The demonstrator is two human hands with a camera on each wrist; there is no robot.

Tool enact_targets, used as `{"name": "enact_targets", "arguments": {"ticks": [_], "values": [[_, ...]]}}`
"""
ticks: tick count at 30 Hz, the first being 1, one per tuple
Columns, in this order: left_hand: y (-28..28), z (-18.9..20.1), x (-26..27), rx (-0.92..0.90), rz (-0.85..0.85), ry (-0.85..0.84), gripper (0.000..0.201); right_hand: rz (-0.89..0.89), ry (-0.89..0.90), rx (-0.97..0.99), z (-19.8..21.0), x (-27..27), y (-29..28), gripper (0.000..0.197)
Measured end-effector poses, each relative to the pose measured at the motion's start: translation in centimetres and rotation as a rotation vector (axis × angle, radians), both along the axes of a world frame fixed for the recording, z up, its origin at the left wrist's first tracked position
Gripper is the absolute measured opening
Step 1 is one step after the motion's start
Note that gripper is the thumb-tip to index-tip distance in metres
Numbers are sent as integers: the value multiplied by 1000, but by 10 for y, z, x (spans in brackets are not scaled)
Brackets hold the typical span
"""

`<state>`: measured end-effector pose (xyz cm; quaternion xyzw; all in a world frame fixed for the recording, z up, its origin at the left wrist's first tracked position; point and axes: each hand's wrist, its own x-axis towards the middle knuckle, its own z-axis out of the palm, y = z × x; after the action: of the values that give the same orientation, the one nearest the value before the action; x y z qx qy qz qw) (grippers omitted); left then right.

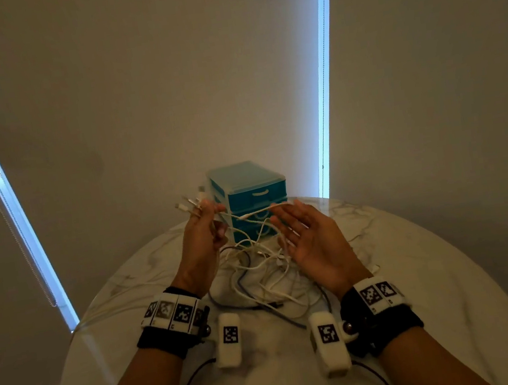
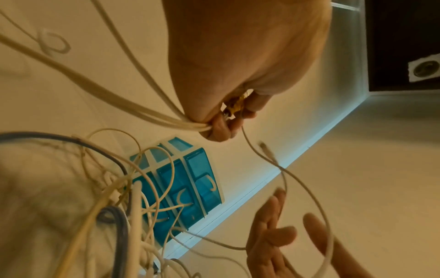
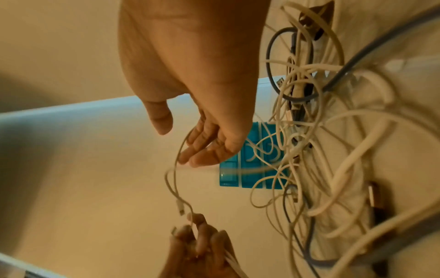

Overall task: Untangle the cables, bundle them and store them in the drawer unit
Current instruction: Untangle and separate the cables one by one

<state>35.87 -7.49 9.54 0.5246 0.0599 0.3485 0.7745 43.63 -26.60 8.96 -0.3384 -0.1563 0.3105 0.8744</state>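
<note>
Round marble table (image 1: 433, 265), tangled cables (image 1: 266, 274), drawer unit (image 1: 247, 190)

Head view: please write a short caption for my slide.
Left hand grips several cable ends above a tangled pile; open right hand nearby, blue drawer unit behind.

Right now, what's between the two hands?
One thin white cable spans from the left hand to the right hand; head view shows it.

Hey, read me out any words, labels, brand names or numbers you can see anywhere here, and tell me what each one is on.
No readable text anywhere.
Wrist bands: black-and-white square code patterns, plus tiny marks beneath them too small to read.
White camera pods: one code pattern each, no words.
Drawer unit: plain blue drawers with white handles, no label.
Cables: no legible print, and the plugs are blurred.
</note>
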Motion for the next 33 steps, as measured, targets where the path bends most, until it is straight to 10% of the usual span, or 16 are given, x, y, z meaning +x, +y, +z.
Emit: {"name": "enact_targets", "arguments": {"ticks": [8,14,19,28,33], "values": [[18,2,-9,-116,67,11,36,-71,79,24,-3,25,-20,13],[23,8,-15,-104,177,-20,43,-391,-471,-611,35,33,-22,22],[31,12,-21,-122,236,-84,40,-693,-770,-514,89,40,-8,19],[54,19,-33,-340,237,-300,45,-1189,-516,-268,137,71,11,13],[45,19,-30,-297,202,-328,48,-878,-266,-220,155,72,78,27]]}}
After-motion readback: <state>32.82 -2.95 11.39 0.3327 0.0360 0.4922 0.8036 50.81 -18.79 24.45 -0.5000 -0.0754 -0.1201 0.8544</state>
